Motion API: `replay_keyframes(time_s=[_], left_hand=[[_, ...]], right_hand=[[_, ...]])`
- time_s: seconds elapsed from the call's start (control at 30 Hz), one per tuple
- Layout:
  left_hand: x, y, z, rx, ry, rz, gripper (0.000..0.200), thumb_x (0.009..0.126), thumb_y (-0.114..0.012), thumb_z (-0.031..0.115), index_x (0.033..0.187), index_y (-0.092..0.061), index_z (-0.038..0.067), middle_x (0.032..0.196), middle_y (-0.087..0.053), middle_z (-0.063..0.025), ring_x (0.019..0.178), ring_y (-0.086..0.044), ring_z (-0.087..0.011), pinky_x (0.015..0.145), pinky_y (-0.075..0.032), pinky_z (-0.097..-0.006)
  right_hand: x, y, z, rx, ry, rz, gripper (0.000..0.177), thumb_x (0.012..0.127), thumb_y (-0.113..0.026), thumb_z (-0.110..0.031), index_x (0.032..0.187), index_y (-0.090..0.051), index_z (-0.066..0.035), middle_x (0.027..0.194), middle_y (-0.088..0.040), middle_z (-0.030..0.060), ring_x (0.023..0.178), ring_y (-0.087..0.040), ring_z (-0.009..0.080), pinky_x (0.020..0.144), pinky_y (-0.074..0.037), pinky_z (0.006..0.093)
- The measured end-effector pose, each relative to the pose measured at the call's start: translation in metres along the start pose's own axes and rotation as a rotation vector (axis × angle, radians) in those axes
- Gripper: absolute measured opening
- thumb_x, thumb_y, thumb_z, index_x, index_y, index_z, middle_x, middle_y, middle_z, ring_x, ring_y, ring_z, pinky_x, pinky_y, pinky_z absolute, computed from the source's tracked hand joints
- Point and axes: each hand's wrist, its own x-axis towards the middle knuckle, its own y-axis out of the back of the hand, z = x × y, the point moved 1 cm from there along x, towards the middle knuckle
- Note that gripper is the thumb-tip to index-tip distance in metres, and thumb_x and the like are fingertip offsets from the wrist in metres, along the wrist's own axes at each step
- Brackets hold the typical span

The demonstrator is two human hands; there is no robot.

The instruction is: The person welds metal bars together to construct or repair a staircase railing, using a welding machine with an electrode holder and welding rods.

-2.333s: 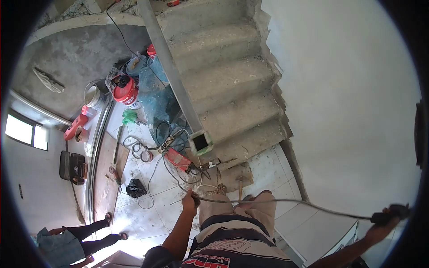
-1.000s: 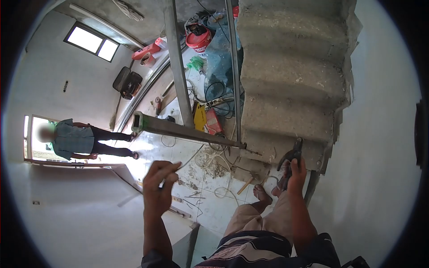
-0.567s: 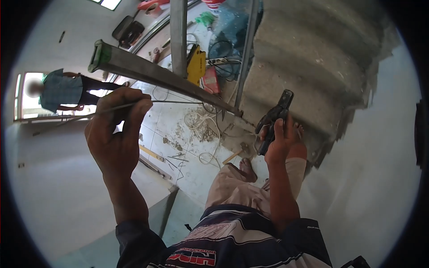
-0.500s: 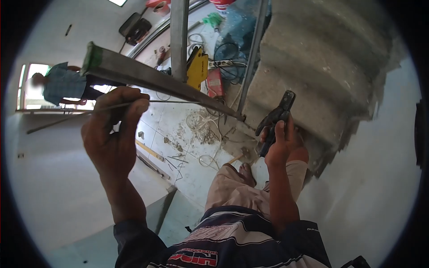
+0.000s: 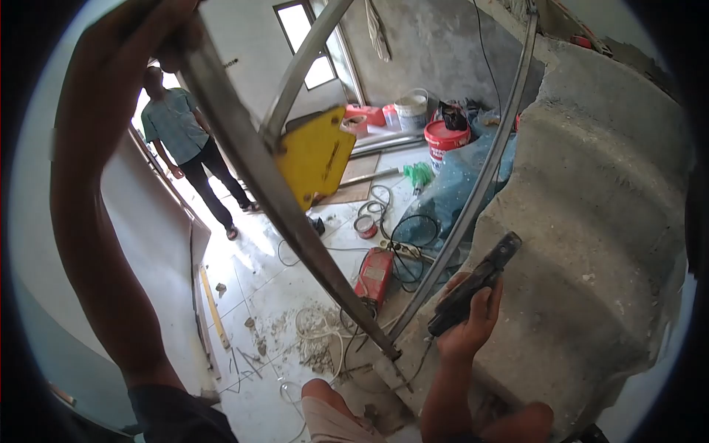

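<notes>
My left hand (image 5: 148, 33) is raised at the upper left, with its fingers closed around the upper end of a square metal tube (image 5: 255, 173). The frame's edge and shadow partly hide those fingers, and no thin rod shows in them. The tube slants down to the floor beside the steps. A yellow magnetic welding square (image 5: 316, 156) sits where another metal tube (image 5: 303, 66) meets it. At the lower right, my right hand (image 5: 473, 321) grips a black welding electrode holder (image 5: 476, 284) over the concrete steps, a cable trailing from its lower end.
Concrete steps (image 5: 583, 192) rise on the right behind a slanting metal bar (image 5: 473, 192). A red box (image 5: 374, 273), loose cables (image 5: 380, 203) and rubble (image 5: 317, 340) lie on the tiles. Buckets (image 5: 447, 136) stand at the back. Another person (image 5: 177, 125) stands at the left.
My left hand has moved from holding a thin rod up to the tube's end; the rod no longer shows. My view has tilted up. The other person now faces this way.
</notes>
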Motion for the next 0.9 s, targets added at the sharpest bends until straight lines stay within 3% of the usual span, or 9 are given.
replay_keyframes(time_s=[0.1,0.13,0.23,0.3,0.57,0.7,0.77,0.83,0.9], left_hand=[[-0.006,-0.001,0.015,-0.041,-0.077,-0.011,0.039,0.104,-0.054,0.041,0.122,-0.072,0.011,0.083,-0.066,0.0006,0.068,-0.057,-0.0050,0.051,-0.040,-0.0224],[-0.013,-0.003,0.033,-0.070,-0.064,-0.001,0.035,0.104,-0.054,0.031,0.114,-0.071,0.003,0.080,-0.066,-0.0029,0.064,-0.059,-0.0084,0.050,-0.046,-0.0236],[-0.009,-0.008,0.037,0.054,-0.081,0.092,0.029,0.103,-0.054,0.020,0.109,-0.072,-0.002,0.078,-0.069,-0.0073,0.070,-0.064,-0.0147,0.067,-0.054,-0.0285],[0.031,0.001,-0.018,0.028,-0.197,-0.158,0.037,0.104,-0.055,0.041,0.113,-0.072,0.010,0.081,-0.068,0.0008,0.067,-0.060,-0.0057,0.052,-0.042,-0.0223],[0.012,-0.007,0.010,-0.188,-0.115,-0.056,0.031,0.100,-0.062,0.030,0.106,-0.070,0.000,0.080,-0.071,-0.0049,0.068,-0.067,-0.0091,0.057,-0.052,-0.0264],[0.006,-0.009,0.008,-0.286,-0.105,-0.014,0.028,0.100,-0.063,0.026,0.099,-0.069,-0.001,0.076,-0.070,-0.0052,0.065,-0.067,-0.0100,0.059,-0.054,-0.0263],[0.008,-0.007,0.010,-0.286,-0.101,-0.027,0.027,0.099,-0.063,0.025,0.099,-0.069,-0.001,0.076,-0.070,-0.0056,0.066,-0.068,-0.0108,0.059,-0.054,-0.0262],[0.012,-0.008,0.010,-0.316,-0.104,-0.083,0.027,0.099,-0.064,0.025,0.100,-0.069,-0.002,0.077,-0.070,-0.0067,0.066,-0.067,-0.0112,0.061,-0.055,-0.0270],[0.015,-0.012,0.010,-0.322,-0.111,-0.067,0.027,0.099,-0.064,0.025,0.100,-0.068,-0.002,0.078,-0.070,-0.0075,0.067,-0.068,-0.0119,0.062,-0.056,-0.0277]], right_hand=[[-0.024,-0.001,0.026,0.141,0.013,0.087,0.042,0.106,-0.053,-0.031,0.134,-0.046,0.000,0.097,-0.064,0.0123,0.066,-0.059,0.0157,0.057,-0.049,0.0284],[-0.036,-0.001,0.030,0.123,-0.009,0.072,0.044,0.105,-0.053,-0.030,0.136,-0.045,0.000,0.097,-0.064,0.0116,0.068,-0.059,0.0153,0.057,-0.049,0.0282],[-0.059,-0.007,0.028,0.072,-0.019,0.039,0.048,0.105,-0.054,-0.030,0.141,-0.042,0.000,0.097,-0.063,0.0099,0.071,-0.059,0.0143,0.058,-0.049,0.0280],[-0.070,-0.010,0.025,0.043,0.005,0.013,0.052,0.105,-0.055,-0.030,0.144,-0.039,0.001,0.097,-0.063,0.0088,0.072,-0.059,0.0137,0.058,-0.049,0.0280],[-0.099,-0.052,0.033,0.085,0.165,-0.087,0.074,0.106,-0.053,-0.035,0.162,-0.016,-0.005,0.100,-0.064,0.0108,0.072,-0.062,0.0131,0.055,-0.050,0.0265],[-0.101,-0.073,0.044,0.146,0.173,-0.257,0.070,0.107,-0.049,-0.026,0.162,-0.012,-0.003,0.110,-0.059,0.0070,0.078,-0.056,0.0108,0.065,-0.049,0.0275],[-0.097,-0.079,0.051,0.175,0.124,-0.287,0.077,0.104,-0.056,-0.026,0.162,-0.012,-0.002,0.112,-0.059,0.0063,0.081,-0.055,0.0098,0.070,-0.048,0.0255],[-0.094,-0.087,0.056,-0.002,0.334,-0.299,0.097,0.094,-0.074,-0.026,0.162,-0.010,-0.001,0.112,-0.059,0.0056,0.081,-0.054,0.0084,0.072,-0.047,0.0220],[-0.100,-0.097,0.047,0.054,0.263,-0.302,0.117,0.080,-0.089,-0.023,0.162,-0.009,0.001,0.115,-0.061,0.0053,0.082,-0.054,0.0075,0.072,-0.046,0.0199]])
